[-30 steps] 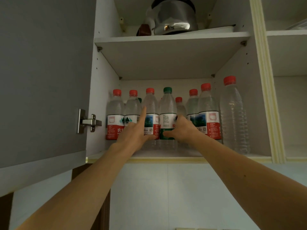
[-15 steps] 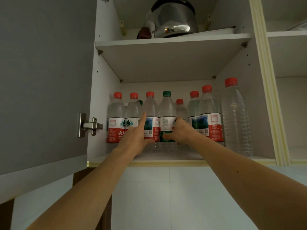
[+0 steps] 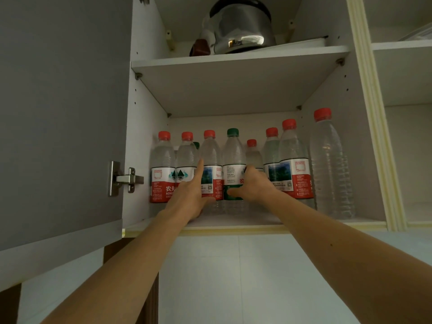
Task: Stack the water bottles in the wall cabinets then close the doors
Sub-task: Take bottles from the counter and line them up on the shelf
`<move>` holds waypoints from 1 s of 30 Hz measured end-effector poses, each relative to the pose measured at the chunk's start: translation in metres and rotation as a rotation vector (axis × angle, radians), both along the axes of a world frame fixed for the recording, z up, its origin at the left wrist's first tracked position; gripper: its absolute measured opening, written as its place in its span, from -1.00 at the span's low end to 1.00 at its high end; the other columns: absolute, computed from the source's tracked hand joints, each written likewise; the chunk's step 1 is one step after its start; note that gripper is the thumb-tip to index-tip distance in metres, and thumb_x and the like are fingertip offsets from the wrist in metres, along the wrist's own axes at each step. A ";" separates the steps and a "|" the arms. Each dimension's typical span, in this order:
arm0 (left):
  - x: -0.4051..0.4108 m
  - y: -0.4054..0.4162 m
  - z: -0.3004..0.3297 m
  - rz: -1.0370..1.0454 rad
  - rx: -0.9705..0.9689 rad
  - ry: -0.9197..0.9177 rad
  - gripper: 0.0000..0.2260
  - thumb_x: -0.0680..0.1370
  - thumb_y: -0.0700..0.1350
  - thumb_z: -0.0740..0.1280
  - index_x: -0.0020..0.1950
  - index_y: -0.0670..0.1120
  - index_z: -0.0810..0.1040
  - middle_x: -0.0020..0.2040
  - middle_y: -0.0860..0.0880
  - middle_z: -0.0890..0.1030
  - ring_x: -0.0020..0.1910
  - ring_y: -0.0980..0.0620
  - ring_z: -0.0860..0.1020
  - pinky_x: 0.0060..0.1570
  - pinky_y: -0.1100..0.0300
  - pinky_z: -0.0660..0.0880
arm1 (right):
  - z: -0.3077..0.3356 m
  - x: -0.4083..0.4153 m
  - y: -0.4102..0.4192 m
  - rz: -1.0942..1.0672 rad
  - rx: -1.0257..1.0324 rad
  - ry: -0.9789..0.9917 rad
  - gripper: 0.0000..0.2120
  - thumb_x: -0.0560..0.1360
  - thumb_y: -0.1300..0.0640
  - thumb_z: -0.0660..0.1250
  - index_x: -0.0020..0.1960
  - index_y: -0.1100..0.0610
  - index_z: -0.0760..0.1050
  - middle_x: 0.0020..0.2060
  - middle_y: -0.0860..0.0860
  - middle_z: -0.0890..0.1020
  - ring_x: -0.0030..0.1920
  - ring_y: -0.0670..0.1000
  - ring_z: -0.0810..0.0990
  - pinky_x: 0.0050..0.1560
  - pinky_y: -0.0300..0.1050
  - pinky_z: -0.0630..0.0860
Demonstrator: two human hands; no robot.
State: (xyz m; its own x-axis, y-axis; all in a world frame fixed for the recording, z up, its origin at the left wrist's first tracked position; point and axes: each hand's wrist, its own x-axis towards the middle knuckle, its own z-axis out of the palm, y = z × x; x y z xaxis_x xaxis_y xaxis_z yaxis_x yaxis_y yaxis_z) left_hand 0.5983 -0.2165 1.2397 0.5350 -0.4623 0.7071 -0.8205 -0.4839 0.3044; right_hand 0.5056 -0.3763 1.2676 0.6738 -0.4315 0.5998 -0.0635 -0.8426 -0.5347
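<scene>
While my right hand curls round the green-capped bottle, its thumb lies across the green band of the label and the other fingers wrap behind the bottle's far side, at about three o'clock from it. My left hand is mostly straight: the forefinger points up along the gap between two red-capped bottles, toward twelve o'clock, and the thumb stretches out toward three o'clock across the base of the red-capped bottle just left of the green-capped one. That hand presses against the bottles and grips none of them.

Both bottles stand upright on the lower shelf of the wall cabinet, in a row of water bottles that runs from nine o'clock to three o'clock. A taller, unlabelled clear bottle with a red cap stands at the right end, near the cabinet's side wall. A smaller red-capped bottle sits behind the row, just right of the green-capped one.

On the upper shelf, at twelve o'clock, rests a steel kettle. The grey door hangs open at nine o'clock, its hinge showing.

Compared with half a second ago, my hands keep the same hold, and the bottles stand where they stood; only the view has shifted slightly.
</scene>
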 end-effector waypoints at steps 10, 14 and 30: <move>-0.005 0.003 0.000 0.016 -0.014 -0.014 -0.02 0.54 -0.01 0.47 0.61 0.22 -0.28 0.40 -0.15 0.51 0.06 -0.13 0.65 0.12 -0.17 0.60 | -0.004 -0.005 -0.001 0.048 0.019 0.015 -0.42 0.47 0.08 0.52 0.39 0.14 0.35 0.29 0.12 0.56 0.28 0.15 0.57 0.29 0.14 0.54; -0.008 0.004 0.000 0.002 -0.017 0.000 -0.04 0.55 -0.02 0.45 0.61 0.21 -0.26 0.33 -0.17 0.56 0.06 -0.15 0.65 0.12 -0.18 0.60 | -0.008 -0.017 0.006 0.007 -0.055 -0.019 -0.46 0.51 -0.01 0.47 0.39 0.12 0.37 0.30 0.11 0.56 0.27 0.14 0.57 0.27 0.10 0.55; -0.084 -0.048 0.037 -0.273 -0.286 -0.267 -0.50 0.57 0.11 0.38 0.45 0.02 0.37 -0.10 0.17 0.52 -0.14 0.22 0.53 -0.14 0.21 0.54 | -0.049 -0.152 -0.044 -0.398 -0.466 -0.523 -0.50 0.52 0.04 0.43 0.40 0.09 0.37 0.40 0.08 0.31 0.38 0.13 0.27 0.36 0.16 0.43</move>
